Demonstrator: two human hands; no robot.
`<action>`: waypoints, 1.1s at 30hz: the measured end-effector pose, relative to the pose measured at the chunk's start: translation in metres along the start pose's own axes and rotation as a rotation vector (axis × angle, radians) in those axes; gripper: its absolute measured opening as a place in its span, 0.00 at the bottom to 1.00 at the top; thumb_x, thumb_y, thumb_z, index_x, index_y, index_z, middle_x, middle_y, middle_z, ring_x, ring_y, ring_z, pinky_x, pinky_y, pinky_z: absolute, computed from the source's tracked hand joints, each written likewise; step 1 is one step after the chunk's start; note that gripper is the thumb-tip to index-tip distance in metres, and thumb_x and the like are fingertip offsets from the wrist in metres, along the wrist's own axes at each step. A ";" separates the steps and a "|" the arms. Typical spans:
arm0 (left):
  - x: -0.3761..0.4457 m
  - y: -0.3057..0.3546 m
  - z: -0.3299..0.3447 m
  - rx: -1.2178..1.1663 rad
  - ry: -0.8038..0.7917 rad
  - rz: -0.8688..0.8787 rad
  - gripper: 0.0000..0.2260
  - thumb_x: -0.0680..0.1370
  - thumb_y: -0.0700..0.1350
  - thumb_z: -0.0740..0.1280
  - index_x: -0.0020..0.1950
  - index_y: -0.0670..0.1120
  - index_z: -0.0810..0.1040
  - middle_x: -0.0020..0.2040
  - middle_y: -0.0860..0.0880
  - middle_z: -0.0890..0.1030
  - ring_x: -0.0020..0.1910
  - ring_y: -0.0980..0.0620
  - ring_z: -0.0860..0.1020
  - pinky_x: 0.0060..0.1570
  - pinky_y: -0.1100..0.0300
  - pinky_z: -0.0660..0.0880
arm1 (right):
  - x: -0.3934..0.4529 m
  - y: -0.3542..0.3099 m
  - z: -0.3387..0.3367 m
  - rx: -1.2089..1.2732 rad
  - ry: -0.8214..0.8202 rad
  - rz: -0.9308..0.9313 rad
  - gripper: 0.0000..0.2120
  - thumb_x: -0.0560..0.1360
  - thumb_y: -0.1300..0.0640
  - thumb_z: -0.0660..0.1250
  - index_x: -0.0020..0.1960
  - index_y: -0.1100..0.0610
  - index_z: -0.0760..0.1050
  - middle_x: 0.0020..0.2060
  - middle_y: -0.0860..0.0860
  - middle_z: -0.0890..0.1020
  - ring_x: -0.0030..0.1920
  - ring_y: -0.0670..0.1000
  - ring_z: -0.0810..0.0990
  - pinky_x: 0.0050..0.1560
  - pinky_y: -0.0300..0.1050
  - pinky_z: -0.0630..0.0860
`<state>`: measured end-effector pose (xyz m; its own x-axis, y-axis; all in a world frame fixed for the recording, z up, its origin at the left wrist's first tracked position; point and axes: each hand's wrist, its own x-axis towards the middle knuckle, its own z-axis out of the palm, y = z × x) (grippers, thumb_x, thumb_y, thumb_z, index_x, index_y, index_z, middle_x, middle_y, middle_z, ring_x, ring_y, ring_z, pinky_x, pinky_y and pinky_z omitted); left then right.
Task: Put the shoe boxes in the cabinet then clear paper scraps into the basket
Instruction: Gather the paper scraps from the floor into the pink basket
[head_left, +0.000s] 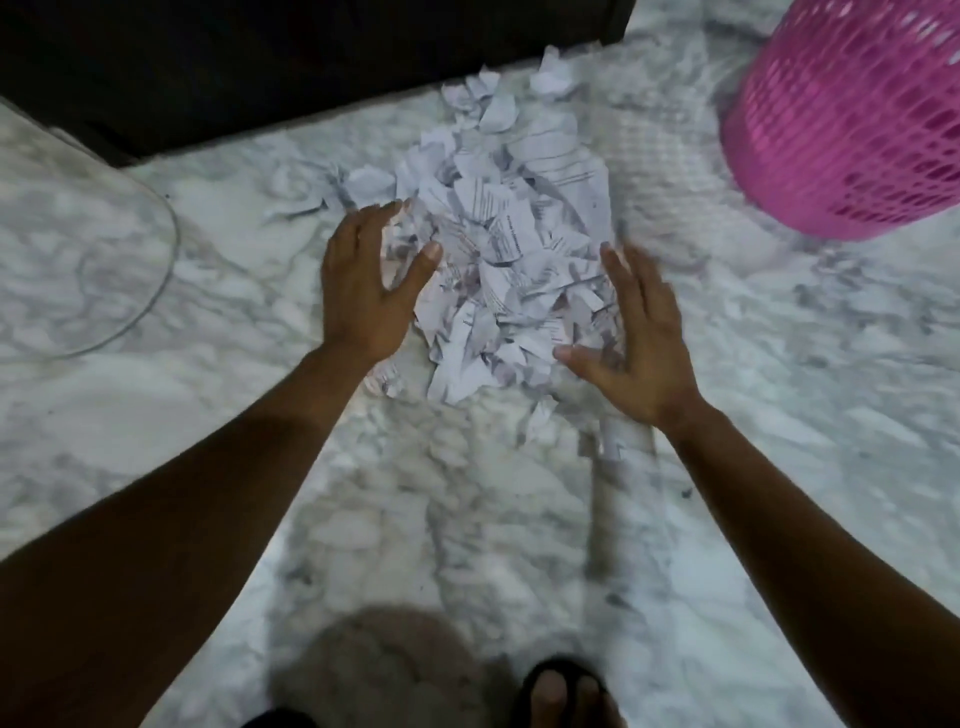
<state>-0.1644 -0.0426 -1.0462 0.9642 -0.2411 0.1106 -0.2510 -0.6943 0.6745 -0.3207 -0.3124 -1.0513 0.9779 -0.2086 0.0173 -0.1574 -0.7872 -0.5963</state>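
Note:
A heap of torn white paper scraps (498, 260) with printed text lies on the marble floor, in the middle of the head view. My left hand (369, 291) is flat against the heap's left side, fingers spread and thumb on the paper. On the heap's right side my right hand (634, 343) is spread too, slightly blurred. Neither hand holds anything. A pink lattice basket (847, 119) stands at the upper right, apart from the heap. No shoe boxes are in view.
A dark cabinet base (291, 67) runs along the top. A few loose scraps (550, 78) lie by its edge. A curved glass or clear rim (156, 270) sits at the left. My sandalled foot (566, 696) shows at the bottom. The white marble floor (779, 415) surrounds everything.

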 end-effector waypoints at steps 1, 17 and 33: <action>-0.009 -0.004 -0.008 0.006 0.034 0.028 0.32 0.79 0.69 0.60 0.75 0.49 0.72 0.73 0.45 0.72 0.74 0.45 0.70 0.72 0.45 0.68 | -0.012 -0.001 -0.006 -0.011 -0.026 -0.007 0.54 0.69 0.23 0.64 0.85 0.49 0.51 0.85 0.52 0.52 0.85 0.54 0.48 0.79 0.70 0.53; 0.003 -0.016 0.001 0.309 -0.332 0.169 0.67 0.52 0.82 0.71 0.83 0.63 0.43 0.83 0.46 0.32 0.81 0.37 0.32 0.74 0.23 0.43 | 0.074 0.003 0.000 -0.240 -0.158 -0.100 0.74 0.50 0.15 0.69 0.84 0.43 0.38 0.83 0.55 0.34 0.82 0.65 0.34 0.73 0.82 0.47; 0.046 -0.001 0.049 -0.023 -0.205 0.346 0.28 0.64 0.56 0.77 0.62 0.50 0.79 0.65 0.47 0.71 0.62 0.45 0.70 0.61 0.49 0.73 | 0.118 -0.043 0.075 -0.068 0.157 -0.263 0.24 0.68 0.45 0.71 0.58 0.60 0.78 0.50 0.54 0.79 0.53 0.60 0.72 0.54 0.55 0.74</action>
<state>-0.1236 -0.0865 -1.0778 0.7853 -0.5899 0.1878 -0.5538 -0.5338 0.6391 -0.1886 -0.2595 -1.0838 0.9537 -0.0755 0.2911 0.0842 -0.8622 -0.4995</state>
